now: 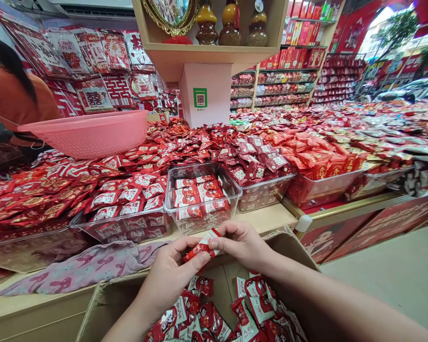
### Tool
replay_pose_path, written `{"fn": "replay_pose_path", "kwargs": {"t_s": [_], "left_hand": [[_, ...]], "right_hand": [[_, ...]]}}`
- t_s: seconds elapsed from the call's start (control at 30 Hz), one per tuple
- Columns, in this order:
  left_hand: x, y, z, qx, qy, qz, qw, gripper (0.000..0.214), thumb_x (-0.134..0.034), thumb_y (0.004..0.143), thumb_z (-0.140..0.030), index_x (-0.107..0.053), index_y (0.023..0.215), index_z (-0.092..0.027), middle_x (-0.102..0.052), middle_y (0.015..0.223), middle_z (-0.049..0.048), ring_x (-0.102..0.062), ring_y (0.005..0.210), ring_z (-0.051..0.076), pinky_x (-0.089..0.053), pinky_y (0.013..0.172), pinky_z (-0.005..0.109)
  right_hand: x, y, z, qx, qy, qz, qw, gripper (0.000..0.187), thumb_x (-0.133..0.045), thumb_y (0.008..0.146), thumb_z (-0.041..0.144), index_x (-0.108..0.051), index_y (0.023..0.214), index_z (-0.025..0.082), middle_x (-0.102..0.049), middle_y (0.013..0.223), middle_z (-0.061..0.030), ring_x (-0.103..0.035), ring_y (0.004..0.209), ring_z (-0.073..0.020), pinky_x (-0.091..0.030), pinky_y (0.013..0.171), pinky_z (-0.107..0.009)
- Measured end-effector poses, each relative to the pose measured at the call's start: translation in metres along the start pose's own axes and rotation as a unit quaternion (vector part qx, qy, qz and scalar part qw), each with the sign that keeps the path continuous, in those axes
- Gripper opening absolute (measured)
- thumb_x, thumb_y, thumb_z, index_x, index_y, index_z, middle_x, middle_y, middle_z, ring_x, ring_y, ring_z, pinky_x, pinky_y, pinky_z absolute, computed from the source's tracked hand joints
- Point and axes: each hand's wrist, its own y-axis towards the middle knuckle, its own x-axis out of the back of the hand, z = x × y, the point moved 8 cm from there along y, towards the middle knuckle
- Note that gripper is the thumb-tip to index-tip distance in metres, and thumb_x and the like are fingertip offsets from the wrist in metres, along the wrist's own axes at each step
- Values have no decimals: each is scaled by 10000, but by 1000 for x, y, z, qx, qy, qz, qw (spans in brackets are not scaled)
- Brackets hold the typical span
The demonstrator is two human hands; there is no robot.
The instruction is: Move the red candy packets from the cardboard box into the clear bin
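Both of my hands grip one red and white candy packet [201, 246] above an open cardboard box. My left hand [174, 266] pinches its left end between thumb and fingers. The thumb and fingers of my right hand [240, 244] are closed on the other end. Below, in the cardboard box [94, 304], lie many loose packets [248, 318] of the same red and white look. Just beyond my hands stands a clear plastic bin [231, 202], with similar packets [196, 194] laid in rows inside it.
Heaped bins of red packets [128, 197] line the counter [271, 216]. A pink basket [89, 133] sits at the back left, near a person in orange [17, 90]. A patterned cloth [89, 266] lies left of the box. Behind the bins rises a white pillar [214, 99].
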Motion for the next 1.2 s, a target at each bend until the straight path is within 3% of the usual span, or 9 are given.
{"fn": "replay_pose_path", "kwargs": {"t_s": [0.37, 0.47, 0.6, 0.77, 0.93, 1.07, 1.2], "left_hand": [[-4, -1, 4, 15, -53, 0, 998, 209, -674, 645, -238, -664, 845, -180, -693, 842, 18, -602, 765, 155, -478, 684, 223], [-2, -1, 8, 22, -98, -28, 995, 211, -673, 654, -235, -647, 856, -182, -691, 828, 10, -602, 755, 134, -473, 687, 204], [-2, -3, 12, 35, -159, -53, 985, 224, -666, 663, -249, -596, 865, -181, -682, 840, 15, -600, 770, 139, -473, 719, 240], [-2, -4, 10, 32, -118, -53, 991, 232, -672, 650, -248, -570, 853, -201, -656, 746, -20, -584, 698, 119, -467, 652, 204], [6, -1, 6, -20, -47, -73, 996, 144, -623, 700, -286, -649, 824, -218, -639, 733, -28, -552, 714, 114, -440, 644, 172], [3, -1, 13, 8, -111, -47, 993, 177, -541, 768, -314, -661, 844, -209, -592, 647, -30, -490, 597, 97, -428, 558, 181], [6, -4, 14, 18, -122, -61, 991, 214, -535, 766, -342, -662, 770, -169, -616, 705, -2, -485, 606, 110, -435, 543, 200]], "right_hand": [[2, -2, 1, -54, 65, 14, 996, 304, -630, 641, 404, -520, 608, 122, -481, 523, 35, -400, 474, -54, -321, 471, -199], [-2, -2, -1, -39, 84, 35, 995, 290, -652, 630, 380, -538, 723, 130, -524, 627, 18, -448, 554, -68, -366, 537, -211], [-15, -5, -9, -40, 86, 72, 993, 411, -721, 547, 333, -522, 867, 168, -545, 740, 7, -505, 672, -108, -413, 628, -244], [-23, -7, -10, -34, 83, 91, 992, 296, -679, 607, 315, -554, 815, 147, -543, 714, 1, -521, 698, -126, -424, 656, -265], [-23, -9, 3, 3, 39, 116, 992, 218, -641, 662, 283, -604, 829, 147, -595, 746, -7, -527, 680, -111, -425, 650, -247], [-18, -8, -3, -38, 77, 100, 991, 195, -629, 674, 281, -607, 793, 128, -608, 737, -19, -533, 677, -109, -427, 658, -253], [-17, -8, -16, -82, 95, 82, 989, 243, -609, 688, 339, -592, 787, 118, -587, 666, -13, -505, 576, -87, -415, 559, -230]]}}
